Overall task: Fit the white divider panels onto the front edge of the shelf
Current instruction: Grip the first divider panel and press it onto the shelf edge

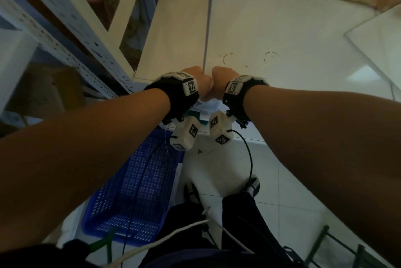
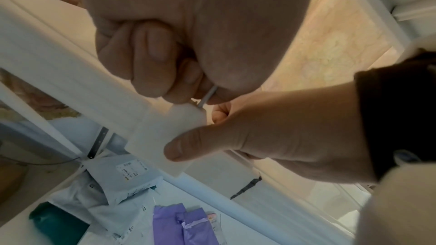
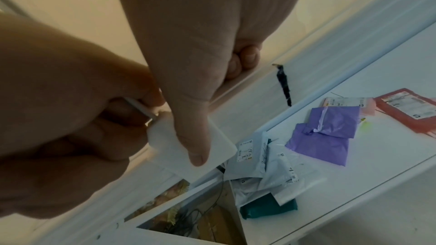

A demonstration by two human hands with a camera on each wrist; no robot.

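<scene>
Shelf (image 1: 271, 29): white, flat, seen from above in the head view; faint dark ring marks lay on its surface near the front edge.

Divider panel (image 1: 207, 24): white, thin, stood on edge across the shelf, running from the back to the front edge, where both hands met it. In the wrist views a small white block-shaped clip (image 2: 165, 137) sat at the panel's front end, over the shelf's front lip.

Left hand (image 1: 196, 82): grip closed on the divider panel; the fingers (image 2: 151, 59) were curled into a fist with the thin panel edge emerging between them and the palm, just above the clip.

Right hand (image 1: 219, 82): touching the left hand at the front edge of the shelf. Its thumb (image 3: 191, 133) lay flat down the face of the clip, pressing it; its other fingers (image 3: 245, 59) were curled behind the shelf's front lip. Grip closed on the clip.

Lower shelf (image 3: 354, 183): white, below the hands. It carried purple bags (image 3: 325, 133), pale grey mailer packets (image 3: 259, 165), a teal packet (image 3: 266, 208) and a red packet (image 3: 405, 107).

Blue basket (image 1: 134, 191): perforated plastic, on the tiled floor (image 1: 293, 181) to the left of the person's feet.

Perforated metal upright (image 1: 71, 29): pale, slanting across the left of the head view.
</scene>
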